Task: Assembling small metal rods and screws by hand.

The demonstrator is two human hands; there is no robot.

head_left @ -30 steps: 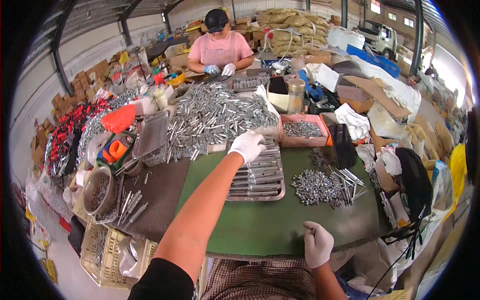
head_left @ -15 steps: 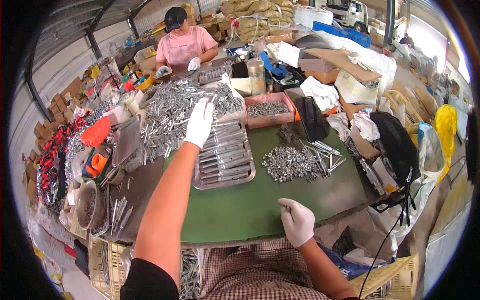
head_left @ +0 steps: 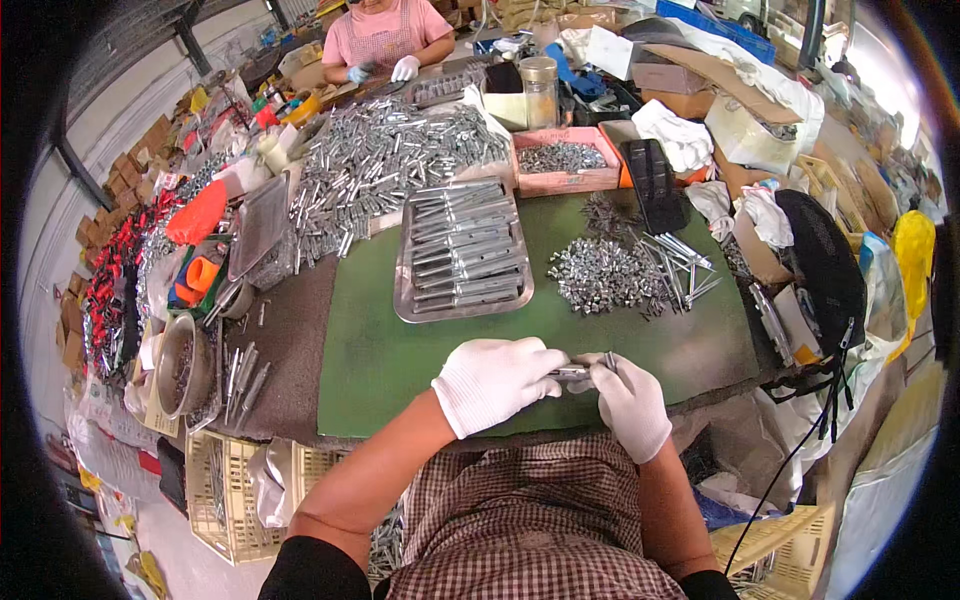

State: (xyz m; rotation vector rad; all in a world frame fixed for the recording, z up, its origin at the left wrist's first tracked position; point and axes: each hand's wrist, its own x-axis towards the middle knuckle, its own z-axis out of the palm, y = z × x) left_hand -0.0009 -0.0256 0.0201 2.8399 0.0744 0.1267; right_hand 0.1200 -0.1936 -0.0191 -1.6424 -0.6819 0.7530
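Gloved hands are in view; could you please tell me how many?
4: the left hand and right hand, both on a metal part, and the co-worker's bluish-gloved hand and white-gloved hand opposite.

The view comes from the left of 2 wide fisheye cameras worn side by side on the person's head. It looks steeply down and forward, upright, across a flat green work surface point(head_left: 380, 365). Nearest, seen from above at the lower edge, is a brown-and-white checked cloth apron point(head_left: 520, 510). The white-gloved left hand point(head_left: 503, 380) and white-gloved right hand point(head_left: 630, 402) sit close, below centre. A shallow rectangular silver metal tray point(head_left: 465, 316) lies farther off; well beyond, a pink-sleeved co-worker point(head_left: 385, 38) is cropped at the top. Straight edges bend toward the dark round rim.
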